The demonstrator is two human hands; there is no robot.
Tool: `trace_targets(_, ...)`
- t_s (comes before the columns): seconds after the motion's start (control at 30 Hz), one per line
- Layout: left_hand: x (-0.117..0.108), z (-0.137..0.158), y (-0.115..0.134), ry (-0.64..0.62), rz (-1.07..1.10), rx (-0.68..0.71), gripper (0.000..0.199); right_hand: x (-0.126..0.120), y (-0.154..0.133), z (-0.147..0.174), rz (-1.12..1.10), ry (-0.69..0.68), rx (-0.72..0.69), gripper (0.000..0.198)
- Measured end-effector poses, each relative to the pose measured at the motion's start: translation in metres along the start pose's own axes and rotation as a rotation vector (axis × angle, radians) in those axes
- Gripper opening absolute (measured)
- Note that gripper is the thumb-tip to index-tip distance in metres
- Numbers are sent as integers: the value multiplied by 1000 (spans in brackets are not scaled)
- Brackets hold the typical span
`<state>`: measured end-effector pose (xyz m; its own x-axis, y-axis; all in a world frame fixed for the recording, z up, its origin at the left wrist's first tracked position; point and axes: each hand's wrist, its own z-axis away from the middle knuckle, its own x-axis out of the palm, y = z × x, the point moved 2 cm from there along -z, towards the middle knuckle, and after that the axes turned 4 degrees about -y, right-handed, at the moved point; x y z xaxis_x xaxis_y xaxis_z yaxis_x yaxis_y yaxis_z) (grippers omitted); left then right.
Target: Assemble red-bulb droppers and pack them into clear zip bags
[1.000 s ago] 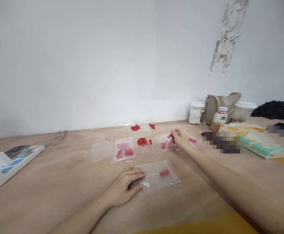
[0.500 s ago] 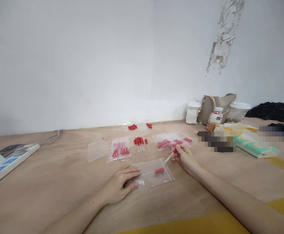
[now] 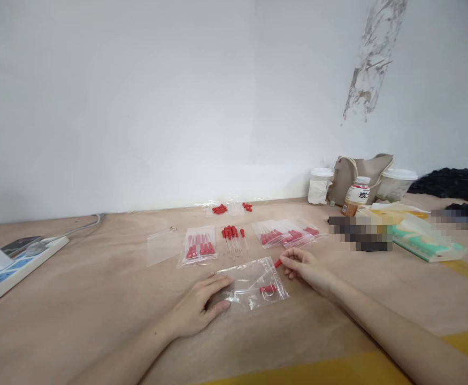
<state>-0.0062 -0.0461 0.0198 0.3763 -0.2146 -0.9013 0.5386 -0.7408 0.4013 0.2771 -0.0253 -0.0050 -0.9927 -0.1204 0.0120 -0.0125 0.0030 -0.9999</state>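
Observation:
A clear zip bag (image 3: 244,297) lies flat in front of me, one red-bulbed dropper (image 3: 267,289) inside it. My left hand (image 3: 205,299) rests on the bag's left end, fingers stretched and thumb apart, pressing it to the table. At the bag's right-hand mouth, my right hand (image 3: 300,266) pinches a second dropper (image 3: 277,263) by its red bulb. This dropper's thin clear stem reaches into the bag. Just beyond lie several loose droppers (image 3: 230,233) with their bulbs pointing away from me.
A filled bag of droppers (image 3: 200,247) lies behind left, beside flat bags (image 3: 163,247). More filled bags (image 3: 288,233) overlap behind right. Red bulbs (image 3: 220,209) sit near the wall. A power strip (image 3: 29,264) is far left; cups, a bottle (image 3: 356,197) and a tissue pack (image 3: 426,241) stand right.
My right hand has come nearer and slightly left, sliding the second dropper's stem into the bag. The first dropper inside has shifted a little nearer to me. The left hand stays in place.

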Motion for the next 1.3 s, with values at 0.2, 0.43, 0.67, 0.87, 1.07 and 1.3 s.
trace_targets(0.2, 1, -1, -1, -9, -19, 0, 42, 6, -5, 4, 355, -244, -145, 25)
trace_targets(0.43, 1, -1, -2, -14, -13, 5, 41, 16, 3, 2, 460, -218, -197, 27)
trace_targets(0.67, 0, -1, 2, -1, 29, 19, 34, 9, -5, 0, 374, -216, -154, 29)
trace_targets(0.87, -4, -1, 8, 14, 100, 15, 17, 12, -29, -34, 716, 38, -276, 13)
trace_targets(1.07, -7, -1, 8, -34, 80, 27, 20, 58, -42, -94, 1071, 142, -95, 14)
trace_targets(1.3, -4, 1, 3, -73, -9, 22, 33, 85, -38, -137, 1080, 99, 68, 22)
